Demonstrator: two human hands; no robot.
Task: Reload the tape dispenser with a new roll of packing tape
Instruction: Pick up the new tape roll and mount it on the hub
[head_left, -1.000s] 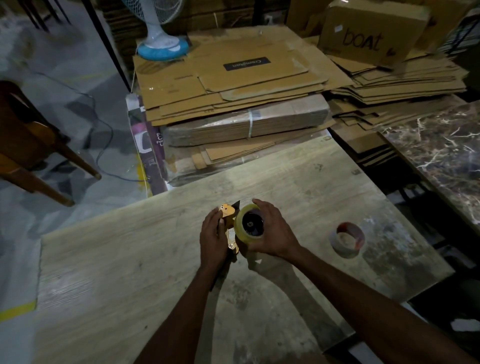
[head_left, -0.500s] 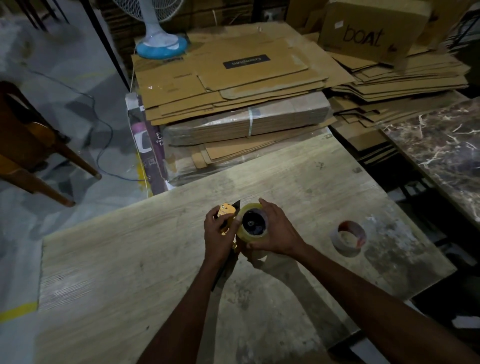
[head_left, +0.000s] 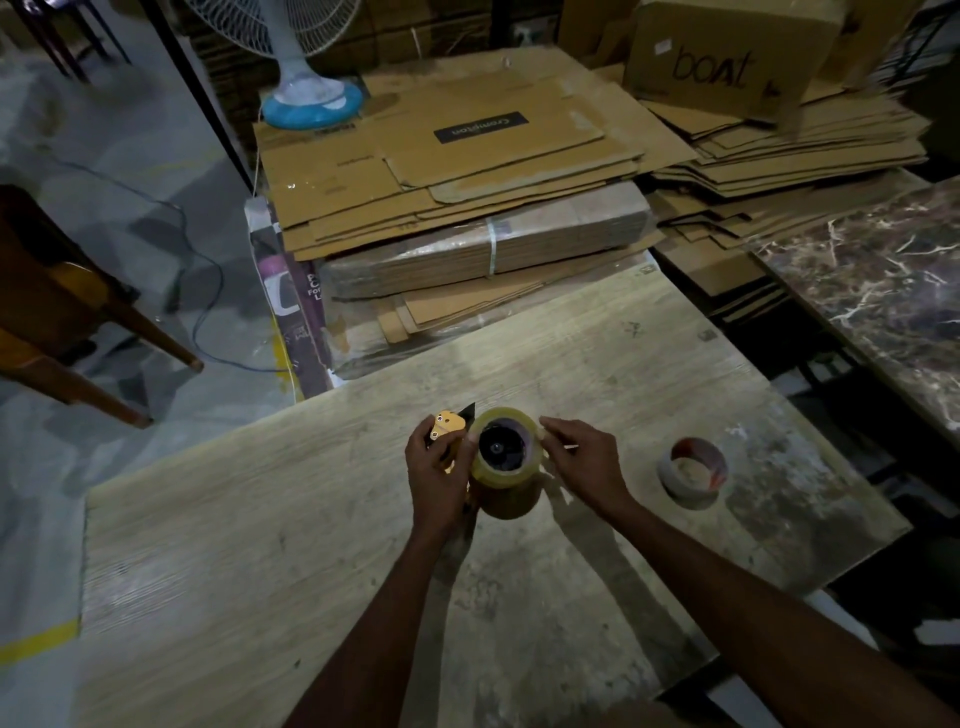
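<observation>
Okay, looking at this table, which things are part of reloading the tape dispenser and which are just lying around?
Part of the job:
- tape dispenser, held by the left hand
- new tape roll on it, right hand fingertips at its edge

Just lying about:
- used tape core on the table
- flattened cardboard stacks
- boat box
- fan

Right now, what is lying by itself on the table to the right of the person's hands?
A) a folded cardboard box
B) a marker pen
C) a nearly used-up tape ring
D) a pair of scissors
C. A thin, nearly used-up tape ring lies flat on the wooden table, apart from the right hand, which touches the new tape roll mounted on the dispenser.
</observation>
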